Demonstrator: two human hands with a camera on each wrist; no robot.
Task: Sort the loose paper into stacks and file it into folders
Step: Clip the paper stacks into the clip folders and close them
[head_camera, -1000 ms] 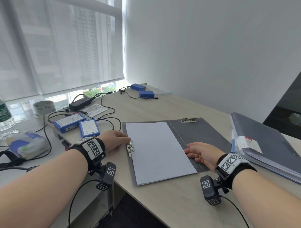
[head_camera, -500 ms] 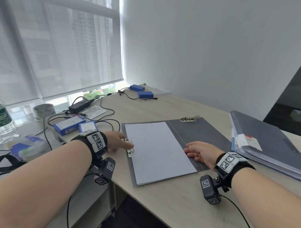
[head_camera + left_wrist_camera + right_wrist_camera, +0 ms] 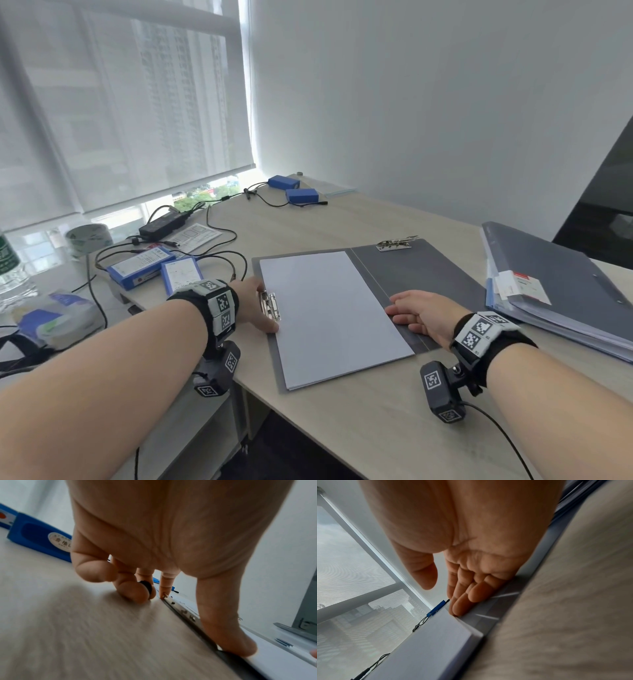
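Currently left hand [image 3: 255, 305] pinches clip [image 3: 270, 306]; right hand [image 3: 419, 313], flat, steadies paper [image 3: 329, 315] (unclamped): sheets may skew once released.

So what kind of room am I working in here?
Most likely an office: a light wood desk by a high-rise window with a roller blind, grey folders stacked at the right, and chargers and cables along the sill.

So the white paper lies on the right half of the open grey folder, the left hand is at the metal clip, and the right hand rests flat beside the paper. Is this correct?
One detail is wrong. The head view shows the white paper on the left half of the open grey folder, not the right. The rest holds: the left hand is at the metal clip, and the right hand rests flat beside the paper.
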